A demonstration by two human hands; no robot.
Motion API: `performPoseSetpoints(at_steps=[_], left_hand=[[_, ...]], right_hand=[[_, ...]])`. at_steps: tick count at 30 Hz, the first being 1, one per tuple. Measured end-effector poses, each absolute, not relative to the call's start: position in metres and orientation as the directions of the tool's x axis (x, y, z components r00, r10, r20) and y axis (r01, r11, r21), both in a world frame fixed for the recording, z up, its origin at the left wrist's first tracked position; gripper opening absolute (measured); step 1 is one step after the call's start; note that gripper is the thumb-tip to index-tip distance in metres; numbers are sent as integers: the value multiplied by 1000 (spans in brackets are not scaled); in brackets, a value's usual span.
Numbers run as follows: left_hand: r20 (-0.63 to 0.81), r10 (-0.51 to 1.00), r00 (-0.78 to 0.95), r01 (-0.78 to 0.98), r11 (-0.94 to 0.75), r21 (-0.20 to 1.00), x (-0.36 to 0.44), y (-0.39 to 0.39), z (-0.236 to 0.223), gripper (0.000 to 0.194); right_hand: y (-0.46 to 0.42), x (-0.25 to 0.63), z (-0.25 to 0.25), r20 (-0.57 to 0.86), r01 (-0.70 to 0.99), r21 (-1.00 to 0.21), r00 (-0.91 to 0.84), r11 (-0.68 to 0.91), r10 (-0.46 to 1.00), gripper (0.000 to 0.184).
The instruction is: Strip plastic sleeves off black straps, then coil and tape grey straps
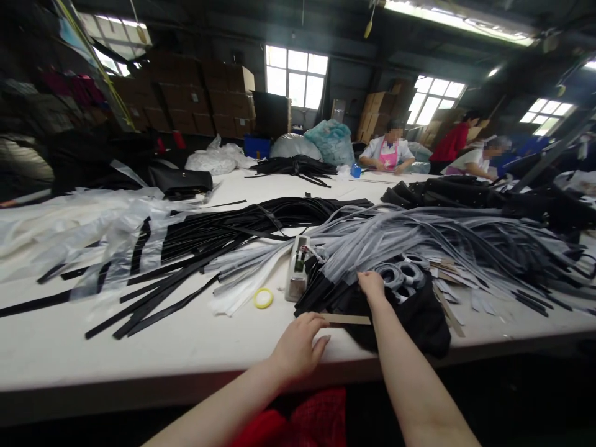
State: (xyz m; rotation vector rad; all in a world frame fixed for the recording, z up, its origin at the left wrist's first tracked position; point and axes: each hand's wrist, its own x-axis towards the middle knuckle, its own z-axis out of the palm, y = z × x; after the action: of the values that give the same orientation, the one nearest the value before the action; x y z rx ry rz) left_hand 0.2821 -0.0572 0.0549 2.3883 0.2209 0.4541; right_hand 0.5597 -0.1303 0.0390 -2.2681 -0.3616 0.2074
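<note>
My left hand (302, 346) is over the front of the white table, thumb apart from bent fingers. Its fingertips meet the near end of a flat tan strip (349, 319); no grip on it shows. To the right, my right hand (371, 287) reaches in with fingers drawn together at the edge of the grey strips (344, 251). What lies between those fingers is hidden. Beside it are several grey rolls (392, 277) on a black cloth bag (426, 316). Left of the bag stands a grey and white box-like device (297, 276).
A yellow ring-shaped roll (263, 298) lies on the white table (223, 347). Long black strips (205, 242) and clear plastic (116, 230) cover the left side. Cardboard pieces (449, 273) lie at right. Co-workers (388, 152) are across the table; stacked cartons (228, 93) stand behind.
</note>
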Motion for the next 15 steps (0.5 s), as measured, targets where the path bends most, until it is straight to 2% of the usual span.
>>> performPoseSetpoints(at_steps=[4,8,10,12,13,15], left_hand=[[342,378,860,46,-726,686,270,-41,58,23],[405,425,810,5,-696,718,273,-36,70,26],[327,452,830,18,-607,794,280,-40,74,30],[180,445,877,38,-438,898,288,-47,77,36],[88,405,910,51,-320,946,290,-50,77,39],[-94,230,969,117,-89,989,292,-55,77,44]], right_hand=[[-153,537,54,68,220,-860,944,-460,324,29],[-178,493,80,72,180,-947,926,-266,370,37],[-187,466,90,51,109,-987,907,-116,419,41],[-193,440,93,11,10,-1000,884,5,467,44],[-195,427,91,-16,-32,-999,873,26,488,43],[-202,406,86,-79,-76,-997,847,-27,526,41]])
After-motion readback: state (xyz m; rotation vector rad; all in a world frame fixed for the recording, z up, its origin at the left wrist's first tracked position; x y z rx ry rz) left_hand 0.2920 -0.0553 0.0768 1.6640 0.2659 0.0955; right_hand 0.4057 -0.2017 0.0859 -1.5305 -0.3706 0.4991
